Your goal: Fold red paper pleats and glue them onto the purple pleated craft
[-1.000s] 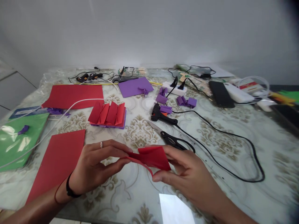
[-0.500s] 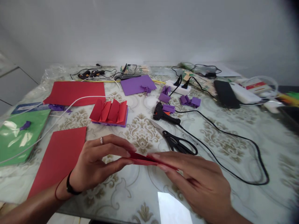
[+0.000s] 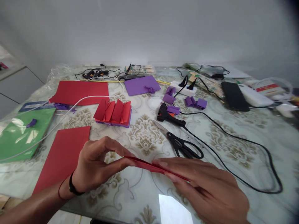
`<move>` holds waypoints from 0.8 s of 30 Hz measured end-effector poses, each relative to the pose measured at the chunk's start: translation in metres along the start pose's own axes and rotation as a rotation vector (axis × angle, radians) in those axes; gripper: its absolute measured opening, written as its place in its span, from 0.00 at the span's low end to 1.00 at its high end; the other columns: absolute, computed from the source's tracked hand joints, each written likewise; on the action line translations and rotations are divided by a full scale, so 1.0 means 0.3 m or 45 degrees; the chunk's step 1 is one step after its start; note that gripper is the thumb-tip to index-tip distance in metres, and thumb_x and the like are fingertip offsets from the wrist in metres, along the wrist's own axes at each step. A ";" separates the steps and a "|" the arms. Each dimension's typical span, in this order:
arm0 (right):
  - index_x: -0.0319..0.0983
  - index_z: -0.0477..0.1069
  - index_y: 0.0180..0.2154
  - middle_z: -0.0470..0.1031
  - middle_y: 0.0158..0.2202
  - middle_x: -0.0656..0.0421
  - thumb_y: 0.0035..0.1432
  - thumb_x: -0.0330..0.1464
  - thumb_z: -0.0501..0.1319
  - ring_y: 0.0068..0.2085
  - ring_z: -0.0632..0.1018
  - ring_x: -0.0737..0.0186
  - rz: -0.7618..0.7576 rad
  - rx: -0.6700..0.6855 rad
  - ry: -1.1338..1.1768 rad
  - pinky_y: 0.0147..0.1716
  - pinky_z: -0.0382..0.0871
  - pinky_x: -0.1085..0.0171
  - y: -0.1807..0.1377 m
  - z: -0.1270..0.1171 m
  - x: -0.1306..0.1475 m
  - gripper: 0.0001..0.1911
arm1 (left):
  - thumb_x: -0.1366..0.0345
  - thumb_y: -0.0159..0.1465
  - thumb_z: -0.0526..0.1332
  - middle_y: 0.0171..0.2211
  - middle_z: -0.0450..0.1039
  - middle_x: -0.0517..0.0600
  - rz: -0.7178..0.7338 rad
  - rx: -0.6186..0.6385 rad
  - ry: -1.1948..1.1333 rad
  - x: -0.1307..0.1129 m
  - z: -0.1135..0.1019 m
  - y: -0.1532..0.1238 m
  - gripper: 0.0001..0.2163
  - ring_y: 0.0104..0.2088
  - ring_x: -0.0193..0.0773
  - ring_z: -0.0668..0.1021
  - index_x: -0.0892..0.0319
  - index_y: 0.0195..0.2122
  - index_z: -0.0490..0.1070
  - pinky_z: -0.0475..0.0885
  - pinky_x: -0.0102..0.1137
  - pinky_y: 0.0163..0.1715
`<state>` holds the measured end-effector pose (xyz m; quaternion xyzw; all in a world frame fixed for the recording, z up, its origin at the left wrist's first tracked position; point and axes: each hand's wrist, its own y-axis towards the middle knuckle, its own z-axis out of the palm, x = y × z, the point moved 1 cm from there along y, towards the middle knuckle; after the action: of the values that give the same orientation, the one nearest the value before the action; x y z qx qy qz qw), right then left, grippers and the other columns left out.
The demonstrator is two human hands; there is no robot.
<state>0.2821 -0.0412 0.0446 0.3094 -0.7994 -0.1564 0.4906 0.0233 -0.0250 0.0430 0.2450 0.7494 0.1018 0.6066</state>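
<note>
A folded piece of red paper (image 3: 149,165) is held edge-on above the table, its layers lying close together. My left hand (image 3: 102,163) pinches its left end between thumb and forefinger. On the right, my right hand (image 3: 205,186) grips the other end, fingers on top and thumb beneath. Beyond them lies a stack of folded red pieces (image 3: 113,112) with purple ones under it. Black-handled scissors (image 3: 184,146) rest past my right hand, and a black glue gun (image 3: 171,116) lies just behind them. A flat red sheet (image 3: 64,155) is beside my left forearm.
Another red sheet (image 3: 81,92) and a purple sheet (image 3: 142,85) lie farther back. Folded purple pieces (image 3: 196,102) sit near a white power strip (image 3: 183,88). A black cord (image 3: 233,132) loops across the right side. Green paper (image 3: 28,133) in plastic is at left.
The left fingers have drawn together into a pinch at the paper's end. The paper and right hand sit slightly lower and farther right, and the whole view has shifted a little.
</note>
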 end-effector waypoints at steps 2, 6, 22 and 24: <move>0.53 0.79 0.55 0.88 0.44 0.63 0.63 0.22 0.64 0.39 0.89 0.57 -0.008 0.033 -0.028 0.41 0.88 0.61 0.001 -0.004 0.000 0.24 | 0.68 0.60 0.77 0.36 0.87 0.44 0.020 -0.016 -0.012 -0.006 0.002 -0.004 0.14 0.33 0.42 0.89 0.52 0.43 0.76 0.85 0.32 0.34; 0.54 0.79 0.55 0.88 0.44 0.63 0.63 0.22 0.65 0.38 0.89 0.56 -0.003 0.063 -0.046 0.42 0.88 0.60 0.000 -0.008 0.001 0.25 | 0.70 0.63 0.75 0.39 0.87 0.45 0.067 0.036 -0.013 -0.022 0.000 0.000 0.13 0.36 0.42 0.89 0.51 0.45 0.75 0.86 0.33 0.35; 0.44 0.83 0.41 0.86 0.31 0.63 0.65 0.33 0.67 0.28 0.84 0.63 0.463 0.162 0.073 0.22 0.74 0.70 0.035 0.046 -0.017 0.06 | 0.63 0.64 0.73 0.28 0.84 0.44 -0.267 0.230 0.173 0.005 0.022 0.044 0.05 0.27 0.34 0.84 0.56 0.33 0.81 0.76 0.23 0.26; 0.42 0.83 0.36 0.82 0.25 0.64 0.67 0.34 0.66 0.24 0.79 0.65 0.523 0.197 0.059 0.21 0.70 0.69 0.035 0.046 -0.025 0.07 | 0.63 0.64 0.73 0.28 0.84 0.45 -0.337 0.217 0.117 0.013 0.023 0.046 0.05 0.27 0.35 0.84 0.56 0.34 0.80 0.76 0.23 0.26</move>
<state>0.2687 -0.0291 0.0387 0.1803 -0.8439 0.0158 0.5051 0.0328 -0.0123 0.0443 0.1898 0.8080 -0.0317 0.5569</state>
